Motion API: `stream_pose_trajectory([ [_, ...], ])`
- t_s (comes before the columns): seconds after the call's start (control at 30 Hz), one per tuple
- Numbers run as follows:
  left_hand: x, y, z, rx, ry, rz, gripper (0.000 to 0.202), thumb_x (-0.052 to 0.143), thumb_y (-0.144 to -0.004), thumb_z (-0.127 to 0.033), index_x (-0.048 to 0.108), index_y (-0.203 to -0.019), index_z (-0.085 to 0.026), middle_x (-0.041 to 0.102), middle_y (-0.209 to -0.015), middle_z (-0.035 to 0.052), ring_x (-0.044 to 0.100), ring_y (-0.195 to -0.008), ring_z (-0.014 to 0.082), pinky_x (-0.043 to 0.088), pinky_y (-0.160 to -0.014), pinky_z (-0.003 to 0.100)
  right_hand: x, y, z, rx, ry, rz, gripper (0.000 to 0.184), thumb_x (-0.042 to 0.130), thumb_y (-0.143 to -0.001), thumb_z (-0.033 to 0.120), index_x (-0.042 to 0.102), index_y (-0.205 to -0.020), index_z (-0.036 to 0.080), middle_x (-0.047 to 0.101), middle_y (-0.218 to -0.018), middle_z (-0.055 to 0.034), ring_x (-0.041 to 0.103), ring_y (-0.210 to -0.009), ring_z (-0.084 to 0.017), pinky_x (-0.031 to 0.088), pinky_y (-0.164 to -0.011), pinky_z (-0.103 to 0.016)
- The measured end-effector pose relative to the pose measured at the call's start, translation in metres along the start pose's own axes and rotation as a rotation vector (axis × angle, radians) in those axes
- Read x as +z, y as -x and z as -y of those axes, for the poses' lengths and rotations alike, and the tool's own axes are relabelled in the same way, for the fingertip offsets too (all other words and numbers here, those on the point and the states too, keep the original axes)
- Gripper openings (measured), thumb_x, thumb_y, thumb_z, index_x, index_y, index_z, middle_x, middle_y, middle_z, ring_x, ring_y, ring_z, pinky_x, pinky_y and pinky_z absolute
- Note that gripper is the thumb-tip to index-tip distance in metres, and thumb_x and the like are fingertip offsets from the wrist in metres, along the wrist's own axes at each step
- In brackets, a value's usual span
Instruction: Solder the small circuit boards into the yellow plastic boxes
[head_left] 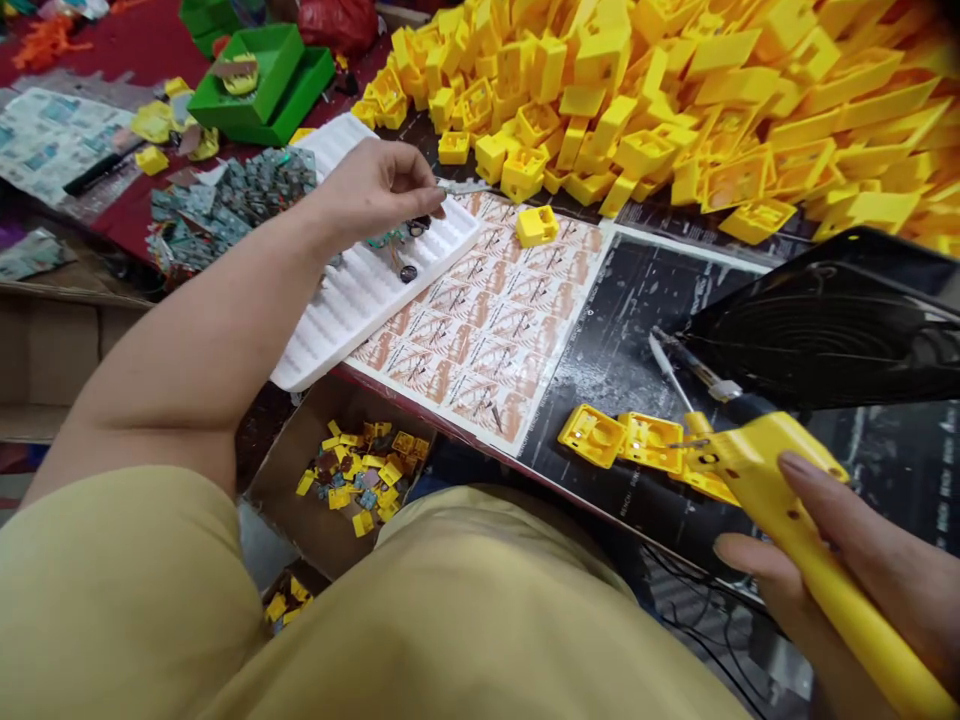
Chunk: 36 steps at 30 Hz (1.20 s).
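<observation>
My left hand (379,185) is over the white foam tray (330,335), its fingers bent together in a pinch. What they hold, if anything, is hidden. Just below the fingertips, small dark round parts (408,273) with thin wires lie on the tray. My right hand (847,560) is wrapped round a yellow soldering gun (780,490), which has a metal tip and a thin feed tube pointing up and left. Close to the gun's front, open yellow plastic housings (592,436) lie in a row on the black mat (570,370). A single yellow housing (537,227) rests on the patterned sheet (480,330).
A large heap of yellow housings (600,100) fills the back. Grey circuit boards (232,205) are piled left of the tray, with green boxes (255,80) behind. A black fan-like unit (832,320) stands at right. Below the table edge, a cardboard box (281,490) holds yellow pieces.
</observation>
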<state>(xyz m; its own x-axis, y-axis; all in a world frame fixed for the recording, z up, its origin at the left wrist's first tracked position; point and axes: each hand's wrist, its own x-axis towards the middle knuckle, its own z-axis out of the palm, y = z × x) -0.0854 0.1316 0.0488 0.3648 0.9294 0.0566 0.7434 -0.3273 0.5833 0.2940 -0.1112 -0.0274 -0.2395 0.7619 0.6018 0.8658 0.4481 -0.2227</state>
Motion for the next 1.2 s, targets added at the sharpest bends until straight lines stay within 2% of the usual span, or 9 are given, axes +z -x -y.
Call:
stream_pose_trajectory([
  [0.1, 0.01, 0.004, -0.021, 0.066, 0.254, 0.222, 0.048, 0.07, -0.076, -0.067, 0.06, -0.085, -0.021, 0.066, -0.072, -0.0006, 0.06, -0.073, 0.0127, 0.048, -0.072, 0.034, 0.009, -0.015, 0.005, -0.114, -0.015, 0.041, 0.066, 0.067, -0.091, 0.02, 0.04, -0.15, 0.034, 0.069, -0.066, 0.0046, 0.065, -0.052, -0.014, 0.049, -0.048, -0.024],
  [0.2, 0.032, -0.004, -0.036, 0.132, 0.18, 0.426, 0.047, 0.068, -0.079, -0.064, 0.065, -0.09, -0.018, 0.063, -0.068, -0.0009, 0.058, -0.068, 0.0114, 0.047, -0.068, 0.032, 0.019, -0.024, 0.005, -0.15, -0.071, 0.093, 0.048, 0.065, -0.091, 0.015, 0.054, -0.136, 0.029, 0.071, -0.077, 0.0029, 0.066, -0.059, -0.011, 0.05, -0.056, -0.021],
  [0.3, 0.055, -0.014, -0.049, 0.283, 0.008, 0.637, 0.029, 0.065, -0.085, -0.046, 0.072, -0.094, -0.02, 0.07, -0.08, 0.0014, 0.064, -0.078, 0.0155, 0.048, -0.072, 0.03, 0.028, -0.025, 0.005, -0.148, -0.108, 0.138, 0.034, 0.07, -0.09, 0.027, 0.058, -0.121, 0.022, 0.073, -0.092, -0.0033, 0.071, -0.075, -0.015, 0.056, -0.072, -0.026],
  [0.4, 0.075, -0.013, -0.06, 0.464, -0.197, 0.816, 0.018, 0.061, -0.085, -0.027, 0.076, -0.094, -0.027, 0.074, -0.092, -0.0006, 0.067, -0.088, 0.0169, 0.049, -0.081, 0.029, 0.039, -0.025, 0.009, -0.161, -0.139, 0.173, 0.045, 0.074, -0.085, 0.041, 0.054, -0.121, 0.021, 0.072, -0.094, -0.0044, 0.071, -0.086, -0.02, 0.057, -0.088, -0.036],
  [0.47, 0.086, -0.004, -0.065, 0.549, -0.338, 0.785, 0.026, 0.058, -0.086, -0.019, 0.076, -0.102, -0.029, 0.074, -0.106, 0.0, 0.067, -0.097, 0.019, 0.047, -0.091, 0.033, 0.048, -0.026, 0.013, -0.177, -0.168, 0.211, 0.047, 0.072, -0.086, 0.044, 0.052, -0.122, 0.022, 0.071, -0.099, -0.0045, 0.07, -0.094, -0.021, 0.054, -0.097, -0.043],
  [0.6, 0.096, 0.022, -0.066, 0.47, -0.402, 0.436, 0.049, 0.047, -0.089, -0.012, 0.062, -0.134, -0.026, 0.066, -0.132, 0.0052, 0.064, -0.11, 0.0211, 0.045, -0.098, 0.036, 0.06, -0.026, 0.017, -0.177, -0.212, 0.246, 0.037, 0.066, -0.093, 0.032, 0.05, -0.124, 0.023, 0.071, -0.1, -0.0041, 0.07, -0.09, -0.02, 0.054, -0.097, -0.044],
  [0.77, 0.108, 0.048, -0.073, 0.322, -0.494, 0.115, 0.037, 0.044, -0.097, -0.037, 0.072, -0.107, -0.016, 0.073, -0.1, 0.009, 0.066, -0.1, 0.0255, 0.047, -0.088, 0.038, 0.064, -0.026, 0.019, -0.143, -0.221, 0.208, 0.042, 0.066, -0.092, 0.028, 0.048, -0.129, 0.024, 0.07, -0.097, -0.0042, 0.069, -0.089, -0.021, 0.056, -0.09, -0.041],
  [0.97, 0.143, 0.049, -0.091, 0.264, -0.635, 0.176, 0.041, 0.054, -0.088, -0.044, 0.072, -0.101, -0.009, 0.073, -0.094, 0.0167, 0.066, -0.1, 0.0349, 0.048, -0.084, 0.045, 0.062, -0.021, 0.018, -0.13, -0.218, 0.194, 0.051, 0.069, -0.09, 0.031, 0.045, -0.134, 0.025, 0.069, -0.101, -0.0039, 0.069, -0.091, -0.023, 0.052, -0.101, -0.049],
  [1.2, 0.125, 0.061, -0.075, 0.236, -0.442, 0.35, 0.021, 0.054, -0.088, -0.029, 0.072, -0.093, -0.018, 0.074, -0.086, 0.0071, 0.069, -0.086, 0.0234, 0.048, -0.078, 0.034, 0.06, -0.014, 0.017, -0.155, -0.229, 0.171, 0.047, 0.066, -0.09, 0.019, 0.046, -0.133, 0.023, 0.07, -0.103, -0.005, 0.069, -0.099, -0.021, 0.053, -0.101, -0.044],
])
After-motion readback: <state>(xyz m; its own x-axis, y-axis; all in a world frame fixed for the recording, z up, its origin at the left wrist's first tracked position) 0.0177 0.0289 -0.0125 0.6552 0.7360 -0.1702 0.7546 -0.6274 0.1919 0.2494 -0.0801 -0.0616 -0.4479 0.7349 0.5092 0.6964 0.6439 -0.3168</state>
